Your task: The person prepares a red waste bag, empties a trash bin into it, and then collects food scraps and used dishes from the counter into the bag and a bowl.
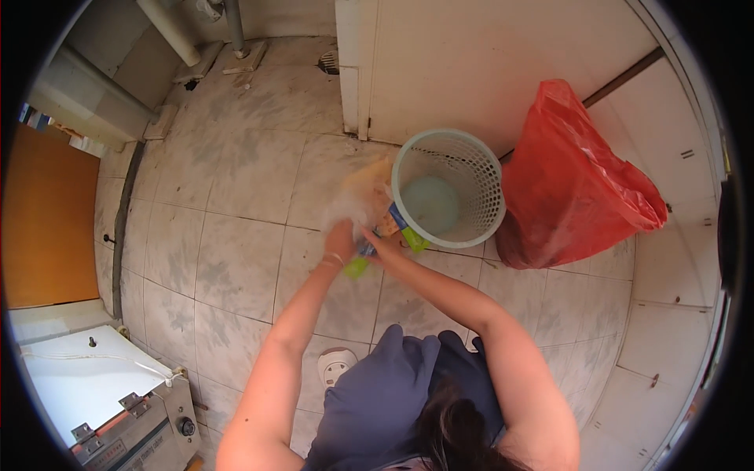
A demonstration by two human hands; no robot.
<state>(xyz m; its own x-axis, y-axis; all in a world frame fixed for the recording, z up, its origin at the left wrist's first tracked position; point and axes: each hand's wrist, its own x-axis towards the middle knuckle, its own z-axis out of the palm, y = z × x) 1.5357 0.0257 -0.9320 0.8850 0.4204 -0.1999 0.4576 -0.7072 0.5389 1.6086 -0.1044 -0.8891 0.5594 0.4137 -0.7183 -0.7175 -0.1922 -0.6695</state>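
Note:
My left hand [340,238] and my right hand [377,244] are close together over the tiled floor, low in front of me. Both are on a blurred bundle of clear plastic film and printed wrappers [368,197]. Blue and bright green pieces show by my fingers and beside the basket's base. Just right of the bundle stands a pale green perforated plastic basket [450,236], its mouth facing up, with nothing seen on its bottom. A red plastic bag [574,188] stands upright against the basket's right side. My exact finger grip is blurred.
White cabinet doors [665,335] line the right side. A steel appliance [171,430] with a white top is at the lower left, an orange-brown panel [53,218] above it. Pipes [171,32] and a floor drain [328,62] are at the back. My shoe [337,366] rests on the tiles.

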